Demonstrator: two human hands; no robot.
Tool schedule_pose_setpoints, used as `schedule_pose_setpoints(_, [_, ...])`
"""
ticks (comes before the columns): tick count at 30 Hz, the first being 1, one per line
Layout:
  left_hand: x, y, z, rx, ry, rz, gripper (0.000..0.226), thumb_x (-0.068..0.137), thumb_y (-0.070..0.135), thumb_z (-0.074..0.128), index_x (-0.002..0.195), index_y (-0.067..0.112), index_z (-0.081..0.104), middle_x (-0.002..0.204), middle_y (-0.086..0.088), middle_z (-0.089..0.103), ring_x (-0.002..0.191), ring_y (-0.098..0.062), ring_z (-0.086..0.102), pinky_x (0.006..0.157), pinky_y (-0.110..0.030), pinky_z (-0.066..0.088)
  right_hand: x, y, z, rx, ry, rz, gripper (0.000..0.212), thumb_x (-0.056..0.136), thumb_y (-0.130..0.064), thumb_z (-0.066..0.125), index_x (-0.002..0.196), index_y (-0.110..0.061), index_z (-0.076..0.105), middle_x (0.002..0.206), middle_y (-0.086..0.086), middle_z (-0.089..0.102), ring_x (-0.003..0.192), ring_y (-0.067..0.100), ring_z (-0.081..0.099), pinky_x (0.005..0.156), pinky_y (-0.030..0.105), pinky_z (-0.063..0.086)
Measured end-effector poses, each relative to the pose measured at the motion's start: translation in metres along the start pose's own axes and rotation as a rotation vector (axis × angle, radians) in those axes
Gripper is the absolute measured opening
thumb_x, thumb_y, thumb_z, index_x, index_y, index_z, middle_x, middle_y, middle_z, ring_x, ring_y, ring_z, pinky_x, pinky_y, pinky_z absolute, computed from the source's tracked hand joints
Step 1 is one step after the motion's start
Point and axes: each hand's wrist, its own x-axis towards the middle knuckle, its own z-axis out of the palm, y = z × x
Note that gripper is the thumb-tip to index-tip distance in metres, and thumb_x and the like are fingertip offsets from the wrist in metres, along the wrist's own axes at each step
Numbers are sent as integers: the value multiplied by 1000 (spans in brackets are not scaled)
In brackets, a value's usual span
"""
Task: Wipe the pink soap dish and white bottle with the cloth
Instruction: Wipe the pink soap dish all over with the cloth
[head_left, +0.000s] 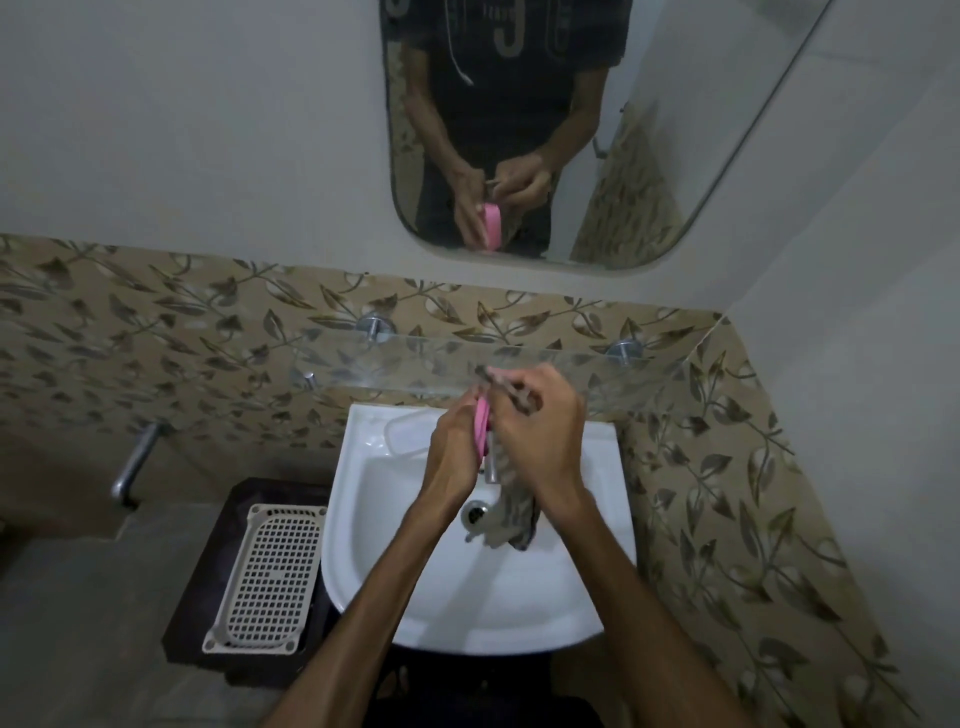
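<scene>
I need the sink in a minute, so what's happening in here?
A person stands at the white sink, holding the pink soap dish on edge in the left hand. The right hand grips a patterned cloth against the dish, its loose end hanging over the basin. No white bottle is in view.

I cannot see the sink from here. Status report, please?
Left hand holds pink soap dish on edge over sink. Right hand grips patterned cloth, rubbing dish. White bottle not seen. Nothing in the way.
</scene>
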Motion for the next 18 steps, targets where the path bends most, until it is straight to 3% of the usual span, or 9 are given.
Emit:
schedule_pose_setpoints(2, [-2, 1, -2, 52, -8, 45, 41, 107, 36, 43, 85, 26, 76, 60, 14, 70, 57, -5, 61, 50, -14, 49, 2, 1, 0, -22, -13, -31, 11, 90, -11, 79, 101, -12, 80, 89, -2, 64, 75, 3, 58, 67, 13, 48])
schedule_pose_setpoints(4, [1, 4, -7, -30, -53, 26, 35, 106, 35, 47, 102, 29, 81, 93, -1, 80, 85, -18, 74, 75, -28, 62, -23, 4, 3, -43, -73, -76, 13, 88, -9, 80, 98, -17, 81, 83, -6, 60, 72, 2, 57, 65, 10, 44])
schedule_pose_setpoints(5, [4, 5, -8, -57, -69, 16, 35, 105, 36, 47, 101, 31, 81, 98, -5, 80, 88, -17, 74, 78, -28, 61, -30, 5, 3, -31, -82, -92, 15, 87, -9, 81, 99, -18, 82, 81, -7, 59, 70, 1, 57, 64, 8, 43])
schedule_pose_setpoints(7, [0, 8, -6, 25, -77, 21, 43, 103, 41, 46, 71, 32, 73, 68, 7, 71, 61, -9, 62, 53, -17, 49, -13, 8, 2, -18, -8, -55, 13, 89, -10, 80, 101, -15, 82, 83, -5, 61, 68, -1, 56, 62, 8, 43])
schedule_pose_setpoints(8, [-2, 7, -5, 74, -68, 22, 47, 105, 40, 45, 66, 28, 67, 58, 7, 64, 52, -11, 54, 45, -17, 43, 2, 7, 0, -7, 33, -30, 12, 90, -10, 79, 102, -12, 81, 87, -1, 63, 70, -3, 57, 62, 7, 44])
schedule_pose_setpoints(10, [-4, 0, -6, 81, -74, 27, 48, 107, 44, 42, 68, 26, 66, 58, 4, 62, 50, -12, 51, 44, -21, 39, 15, 3, -2, 42, 27, -16, 13, 91, -11, 78, 104, -12, 80, 92, 2, 64, 76, -6, 59, 64, 7, 47])
schedule_pose_setpoints(13, [-5, 3, -14, 12, -88, 39, 44, 92, 59, 46, 62, 36, 70, 63, 9, 64, 49, -4, 54, 46, -17, 41, -21, 9, 3, -2, -81, -62, 15, 90, -11, 79, 103, -18, 81, 89, -3, 63, 75, 4, 61, 62, 15, 49])
schedule_pose_setpoints(16, [2, 3, -13, 35, -138, 23, 43, 86, 63, 50, 69, 32, 75, 62, 5, 65, 50, -9, 54, 44, -20, 40, -16, 19, 3, 77, -16, -12, 12, 90, -13, 81, 100, -18, 81, 89, -5, 63, 76, 0, 62, 63, 7, 47])
schedule_pose_setpoints(18, [5, -6, -14, 81, -142, 50, 44, 98, 52, 47, 97, 22, 79, 68, 2, 67, 59, -17, 53, 46, -22, 40, 12, 21, -2, 137, 11, 35, 9, 91, -17, 80, 99, -20, 79, 96, -5, 65, 84, -2, 63, 69, 8, 49])
